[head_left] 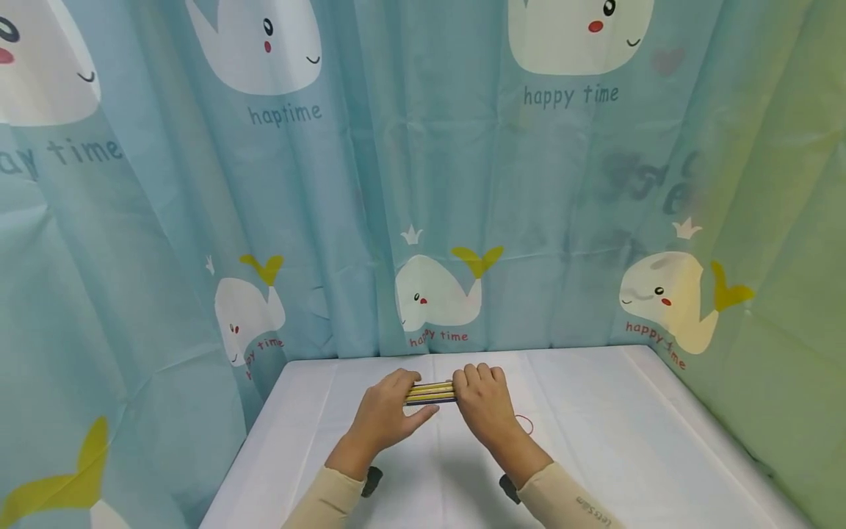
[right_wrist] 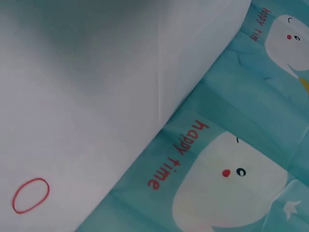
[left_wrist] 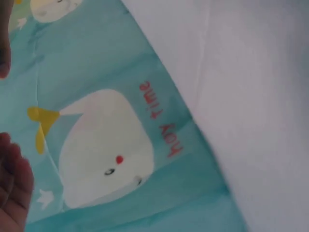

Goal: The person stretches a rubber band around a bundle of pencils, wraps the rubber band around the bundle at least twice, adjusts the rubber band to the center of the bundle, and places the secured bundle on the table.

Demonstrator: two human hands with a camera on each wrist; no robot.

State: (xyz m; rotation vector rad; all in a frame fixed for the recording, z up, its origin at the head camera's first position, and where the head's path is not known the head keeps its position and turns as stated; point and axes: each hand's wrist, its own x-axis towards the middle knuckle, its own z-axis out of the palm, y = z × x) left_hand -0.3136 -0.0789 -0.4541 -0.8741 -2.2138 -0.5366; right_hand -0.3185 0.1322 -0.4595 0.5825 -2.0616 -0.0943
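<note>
In the head view a bundle of yellow-and-dark striped pencils (head_left: 431,393) lies level between both hands above the white table. The right hand (head_left: 484,402) grips their right part, its fingers curled over and hiding that end. The left hand (head_left: 390,413) is at their left end, with index finger along the far side and thumb stretched out straight below the bundle, apart from it. Part of a hand (left_wrist: 14,188) shows at the left edge of the left wrist view, the pencils out of frame. A thin red rubber band (right_wrist: 48,188) lies on the table right of the right wrist.
The white-covered table (head_left: 595,411) ends at a blue curtain (head_left: 429,169) printed with whales, and a greenish curtain (head_left: 786,330) stands along the right side. Dark wrist devices (head_left: 372,481) hang under both forearms. Beige sleeves cover the forearms.
</note>
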